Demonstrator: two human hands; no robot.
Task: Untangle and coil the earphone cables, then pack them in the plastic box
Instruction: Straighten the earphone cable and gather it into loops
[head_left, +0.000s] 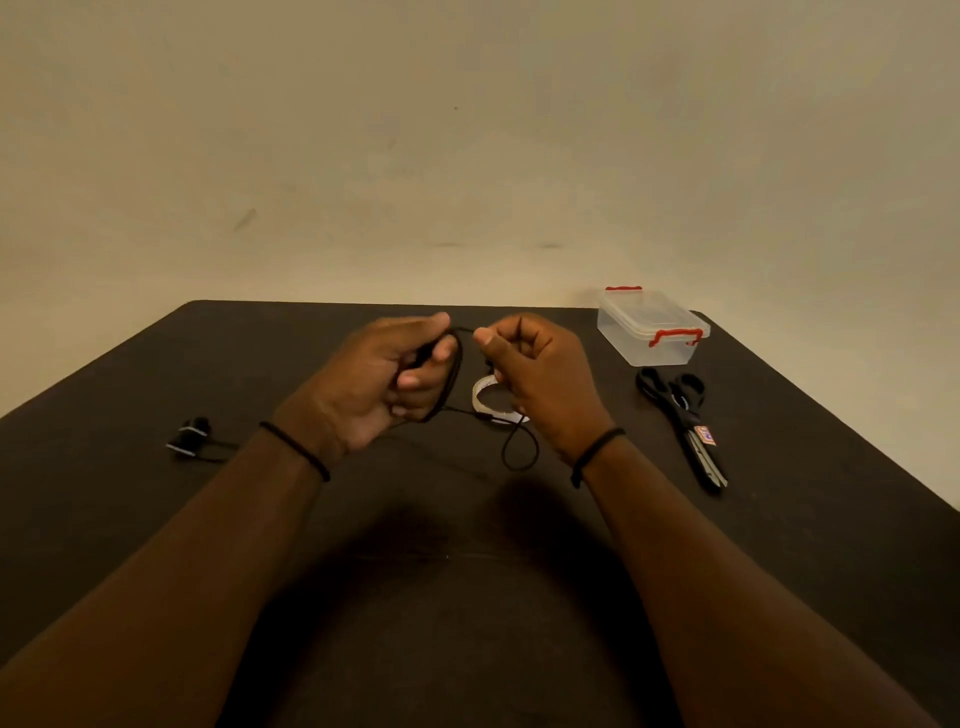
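hands coiling a thin black earphone cable (456, 364)
left hand (384, 382) grips the oval loops, long axis upright; right hand (540, 374) pinches the strand; clear lidded plastic box (652, 327) stands on the desk (311, 519).

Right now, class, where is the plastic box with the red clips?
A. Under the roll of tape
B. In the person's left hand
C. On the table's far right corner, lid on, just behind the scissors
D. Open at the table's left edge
C: the plastic box sits lidded on the table at its far right corner, with the scissors lying just in front of it.
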